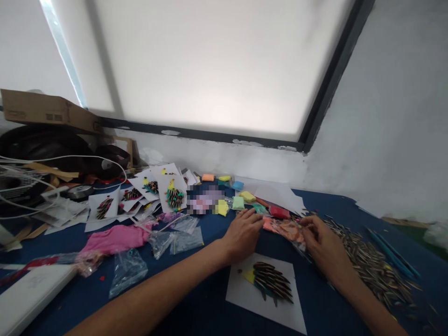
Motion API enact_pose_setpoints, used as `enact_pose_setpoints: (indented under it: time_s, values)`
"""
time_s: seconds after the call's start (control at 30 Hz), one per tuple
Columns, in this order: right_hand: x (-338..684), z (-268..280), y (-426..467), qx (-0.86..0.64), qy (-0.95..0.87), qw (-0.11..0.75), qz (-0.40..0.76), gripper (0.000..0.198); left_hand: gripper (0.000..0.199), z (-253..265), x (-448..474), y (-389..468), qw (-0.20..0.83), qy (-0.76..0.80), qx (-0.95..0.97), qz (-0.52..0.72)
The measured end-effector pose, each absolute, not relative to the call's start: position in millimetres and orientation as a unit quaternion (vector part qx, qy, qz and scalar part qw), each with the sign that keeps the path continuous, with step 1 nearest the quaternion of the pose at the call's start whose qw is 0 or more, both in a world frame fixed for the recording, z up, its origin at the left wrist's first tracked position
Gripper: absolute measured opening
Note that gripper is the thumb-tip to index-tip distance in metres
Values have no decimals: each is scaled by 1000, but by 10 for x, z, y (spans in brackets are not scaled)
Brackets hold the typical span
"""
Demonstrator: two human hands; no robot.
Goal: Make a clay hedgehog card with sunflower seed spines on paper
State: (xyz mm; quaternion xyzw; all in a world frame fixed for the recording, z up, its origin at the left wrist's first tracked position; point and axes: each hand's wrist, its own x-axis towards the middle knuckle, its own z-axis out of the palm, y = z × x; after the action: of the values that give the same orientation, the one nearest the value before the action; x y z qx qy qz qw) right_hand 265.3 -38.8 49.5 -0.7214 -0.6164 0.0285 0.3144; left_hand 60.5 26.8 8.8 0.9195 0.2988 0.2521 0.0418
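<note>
A clear plastic bag holding orange modelling clay (285,228) lies between my hands. My right hand (324,247) pinches its right end between thumb and fingers. My left hand (245,231) rests on the table at the bag's left end, fingers slightly apart and bent downward; its thumb is hidden. Just in front of both hands lies a white card (241,295) bearing a hedgehog picture (271,280) with a yellow clay head, a dark green body edge and dark, seed-like spines. Small clay packs sit beyond my left hand, among them a pale green one (238,203) and a red one (279,213).
A pile of dark, seed-like pieces (371,261) spreads at the right, with blue tweezers (394,252) beside it. Finished-looking picture cards (173,192) overlap at back left. Pink clay (115,239), clear bags (128,270) and a white box (38,294) lie at left.
</note>
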Motion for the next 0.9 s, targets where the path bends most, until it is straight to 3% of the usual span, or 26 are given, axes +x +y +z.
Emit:
enact_pose_setpoints:
  time_s: [0.13,0.23,0.37,0.6,0.9]
  values:
    - [2694,510,-385,-721,-609,331,15,25,46,81,816,326,23,261,945,195]
    - [2668,466,-369,-705,-618,348,15,33,27,65,935,395,50,294,933,200]
    - [2648,407,-352,-690,-629,356,16,44,18,99,943,459,237,318,867,302]
    - [2560,391,-389,-658,-664,349,68,31,17,232,738,591,431,357,701,442]
    - [2446,279,-384,-602,-711,339,135,36,29,365,589,497,704,265,483,448]
